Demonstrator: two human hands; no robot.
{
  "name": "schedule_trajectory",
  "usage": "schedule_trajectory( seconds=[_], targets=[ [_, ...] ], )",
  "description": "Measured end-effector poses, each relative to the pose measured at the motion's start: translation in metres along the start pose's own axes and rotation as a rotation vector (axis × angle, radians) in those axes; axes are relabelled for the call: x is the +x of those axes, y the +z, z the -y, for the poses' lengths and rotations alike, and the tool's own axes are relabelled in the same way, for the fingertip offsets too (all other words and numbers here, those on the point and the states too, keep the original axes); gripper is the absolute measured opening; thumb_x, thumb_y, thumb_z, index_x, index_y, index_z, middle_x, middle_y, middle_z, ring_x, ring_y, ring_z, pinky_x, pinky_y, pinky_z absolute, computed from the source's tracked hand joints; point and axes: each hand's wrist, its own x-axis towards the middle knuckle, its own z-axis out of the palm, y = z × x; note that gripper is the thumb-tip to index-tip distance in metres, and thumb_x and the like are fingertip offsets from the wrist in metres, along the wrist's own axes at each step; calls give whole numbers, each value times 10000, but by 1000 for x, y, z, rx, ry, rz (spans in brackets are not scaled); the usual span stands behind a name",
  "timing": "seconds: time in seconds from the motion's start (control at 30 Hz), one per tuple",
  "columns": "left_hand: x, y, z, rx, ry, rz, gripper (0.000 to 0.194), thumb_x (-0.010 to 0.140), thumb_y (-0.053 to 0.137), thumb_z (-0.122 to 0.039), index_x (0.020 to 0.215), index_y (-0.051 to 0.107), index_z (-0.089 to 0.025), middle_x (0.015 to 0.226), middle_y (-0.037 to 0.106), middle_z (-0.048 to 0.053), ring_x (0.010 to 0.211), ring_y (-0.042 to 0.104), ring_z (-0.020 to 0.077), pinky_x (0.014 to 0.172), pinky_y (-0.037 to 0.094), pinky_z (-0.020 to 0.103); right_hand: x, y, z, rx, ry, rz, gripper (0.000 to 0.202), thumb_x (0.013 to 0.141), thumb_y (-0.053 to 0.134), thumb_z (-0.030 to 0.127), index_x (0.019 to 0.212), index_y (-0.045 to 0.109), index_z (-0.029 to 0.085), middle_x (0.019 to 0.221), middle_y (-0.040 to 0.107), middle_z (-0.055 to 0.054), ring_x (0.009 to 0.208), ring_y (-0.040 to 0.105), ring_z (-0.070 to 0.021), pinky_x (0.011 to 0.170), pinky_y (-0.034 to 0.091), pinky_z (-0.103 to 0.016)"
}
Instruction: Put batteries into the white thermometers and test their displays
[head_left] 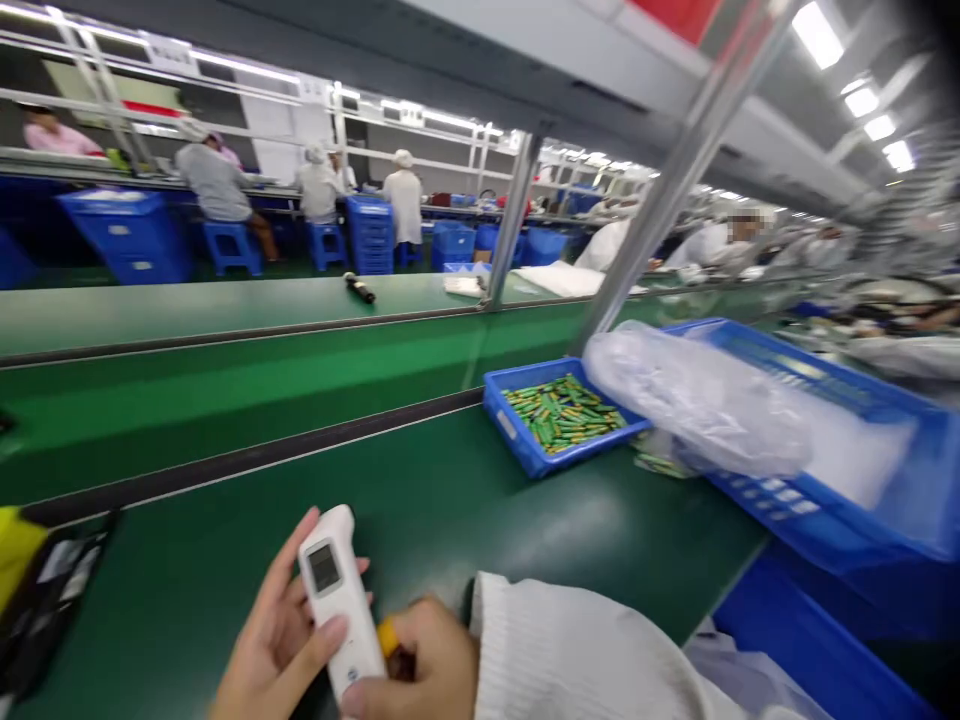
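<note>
A white handheld infrared thermometer [341, 600] with a small grey screen is held upright, tilted a little to the left, above the green bench. My left hand [281, 625] is closed around it, thumb across its front and fingertips showing behind its right side. My right hand [431, 655] grips its lower end with the thumb on the front. A yellow-orange bit [388, 637] shows by the right index finger; whether it is a finger cover or a held piece I cannot tell. The thermometer's back and bottom are hidden.
A blue tray [517, 437] of green-and-gold batteries stands ahead right, beside a large blue crate [892, 400] with plastic bags. Black and yellow items [45, 590] lie at left. A slanted metal post [660, 190] rises beyond the tray. A dark object [360, 288] lies on the far bench; people work behind.
</note>
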Motion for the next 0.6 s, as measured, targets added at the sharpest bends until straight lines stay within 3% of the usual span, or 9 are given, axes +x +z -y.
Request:
schedule_trajectory(
  seconds=[0.2,0.47,0.6],
  targets=[
    [-2,5,-8,-1,37,71,809,808,677,-374,1447,181,-362,1144,632,66,912,633,208,812,536,308,-6,-3,-1,7,-103,13,396,710,696,485,576,537,148,480,393,61,463,329,-57,426,218,-220],
    [-1,7,-7,-65,86,36,749,770,721,-332,1386,296,-321,1069,624,65,906,601,196,779,520,306,-3,-1,-3,27,-108,26,398,732,660,476,564,490,157,475,350,60,466,295,-62,433,195,-228],
    [-2,8,-7,-62,113,71,759,801,696,-326,1411,246,-338,1136,594,71,955,587,200,766,514,291,-2,-2,-2,46,-125,50,380,759,635,463,587,490,157,497,360,56,482,297,-67,444,199,-227]
  ],
)
